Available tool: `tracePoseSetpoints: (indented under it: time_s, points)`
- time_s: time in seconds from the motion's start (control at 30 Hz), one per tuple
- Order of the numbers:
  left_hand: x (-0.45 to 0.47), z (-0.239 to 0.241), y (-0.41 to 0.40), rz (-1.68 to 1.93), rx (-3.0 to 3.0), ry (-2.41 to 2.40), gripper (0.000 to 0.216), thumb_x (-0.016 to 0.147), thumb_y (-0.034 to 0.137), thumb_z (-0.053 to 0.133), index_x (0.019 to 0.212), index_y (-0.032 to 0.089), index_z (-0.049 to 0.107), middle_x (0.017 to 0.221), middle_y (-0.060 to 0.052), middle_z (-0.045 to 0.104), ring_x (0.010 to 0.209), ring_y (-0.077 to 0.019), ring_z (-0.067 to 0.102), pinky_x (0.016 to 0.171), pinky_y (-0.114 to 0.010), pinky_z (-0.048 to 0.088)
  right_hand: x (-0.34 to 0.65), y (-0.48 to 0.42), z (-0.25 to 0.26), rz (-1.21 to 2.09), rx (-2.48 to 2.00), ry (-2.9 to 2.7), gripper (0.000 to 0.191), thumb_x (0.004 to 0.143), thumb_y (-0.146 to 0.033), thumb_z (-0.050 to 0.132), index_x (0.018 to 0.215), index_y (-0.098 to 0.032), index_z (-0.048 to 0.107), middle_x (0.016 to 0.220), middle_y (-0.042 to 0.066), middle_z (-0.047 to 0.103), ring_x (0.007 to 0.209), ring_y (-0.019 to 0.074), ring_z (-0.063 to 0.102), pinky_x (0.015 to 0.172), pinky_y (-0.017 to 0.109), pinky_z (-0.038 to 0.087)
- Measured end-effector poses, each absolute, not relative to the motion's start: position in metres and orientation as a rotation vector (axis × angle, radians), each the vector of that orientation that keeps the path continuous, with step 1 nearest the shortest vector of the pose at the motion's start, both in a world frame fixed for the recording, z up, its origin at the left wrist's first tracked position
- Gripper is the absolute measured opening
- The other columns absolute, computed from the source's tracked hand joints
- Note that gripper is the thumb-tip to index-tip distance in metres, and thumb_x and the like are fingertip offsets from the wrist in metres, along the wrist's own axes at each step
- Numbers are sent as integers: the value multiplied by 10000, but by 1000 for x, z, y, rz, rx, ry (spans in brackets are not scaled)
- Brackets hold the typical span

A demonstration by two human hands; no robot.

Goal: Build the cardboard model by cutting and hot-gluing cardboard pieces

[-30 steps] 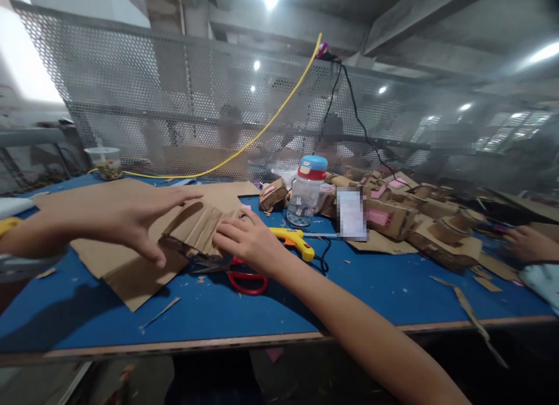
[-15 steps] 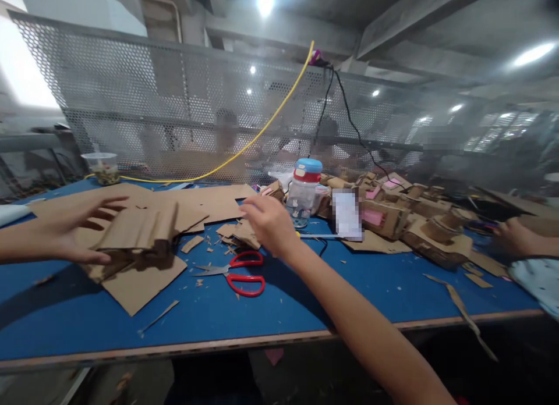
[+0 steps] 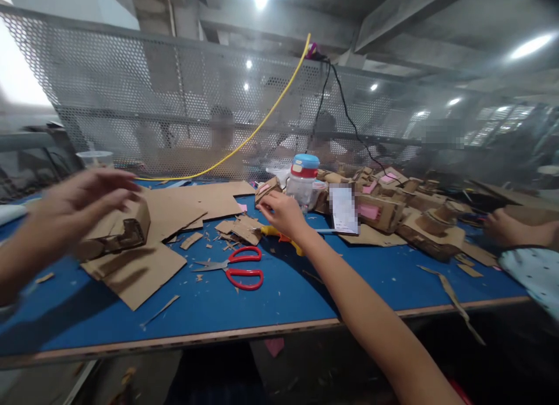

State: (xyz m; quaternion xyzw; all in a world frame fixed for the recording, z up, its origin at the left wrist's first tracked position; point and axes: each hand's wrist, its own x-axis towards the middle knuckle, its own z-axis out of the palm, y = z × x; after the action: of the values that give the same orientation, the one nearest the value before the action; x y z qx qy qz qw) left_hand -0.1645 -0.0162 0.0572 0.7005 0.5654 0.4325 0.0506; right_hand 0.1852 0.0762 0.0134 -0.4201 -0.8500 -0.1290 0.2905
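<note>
My left hand (image 3: 85, 210) is blurred, held above a small cardboard box (image 3: 137, 221) with its fingers stretched out and apart from it. That box rests on a flat cardboard piece (image 3: 161, 271). My right hand (image 3: 286, 214) has its fingers curled together; whatever is between them, if anything, is hidden. Just below it a yellow hot glue gun (image 3: 271, 231) lies on the table, partly covered by the hand and wrist. Near the right fingertips is a small cardboard block (image 3: 271, 185) with a pink patch. Red-handled scissors (image 3: 236, 268) lie with blades parted.
A blue-lidded bottle (image 3: 304, 181) stands behind my right hand. Cardboard models (image 3: 432, 230) crowd the right side, beside a pale paper (image 3: 343, 209). Another person's hand (image 3: 506, 230) is at far right. Cardboard scraps (image 3: 244, 227) litter the blue table (image 3: 305, 306).
My left hand has risen off the cardboard box and moved left. My right hand has shifted slightly right and up, so the yellow glue gun beneath it now shows.
</note>
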Motion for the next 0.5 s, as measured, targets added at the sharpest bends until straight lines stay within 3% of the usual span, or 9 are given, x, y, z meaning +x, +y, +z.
tracePoseSetpoints:
  time_s: [0.07, 0.17, 0.33, 0.5]
  points:
    - [-120, 50, -12, 820, 2322, 1687, 424, 827, 570, 441, 1080, 267, 595, 999, -15, 707, 862, -242, 673, 766, -386, 558, 176, 61, 17, -319, -1087, -2372, 243, 939, -288, 503, 892, -136, 687, 939, 105, 681, 807, 163, 588, 669, 262, 360]
    - [-85, 28, 12, 173, 2615, 1813, 345, 849, 432, 417, 841, 183, 656, 841, -128, 709, 788, -302, 664, 694, -400, 511, 160, 30, 23, -276, -965, -2673, 264, 913, -360, 545, 982, -150, 690, 954, 94, 698, 822, 182, 615, 639, 270, 348]
    - [-76, 7, 40, 78, 2691, 1989, 169, 801, 232, 494, 749, 173, 644, 786, -146, 688, 726, -276, 635, 640, -335, 452, 144, -7, 20, -279, -987, -3017, 408, 911, -438, 488, 894, -110, 730, 910, 152, 716, 810, 244, 646, 628, 313, 372]
    - [-73, 11, 33, 30, 2591, 2001, 183, 748, 162, 482, 773, 169, 664, 810, -122, 692, 701, -245, 620, 575, -292, 392, 148, -8, 22, -206, -906, -3158, 347, 846, -361, 540, 975, -90, 714, 975, 157, 698, 808, 228, 643, 593, 296, 364]
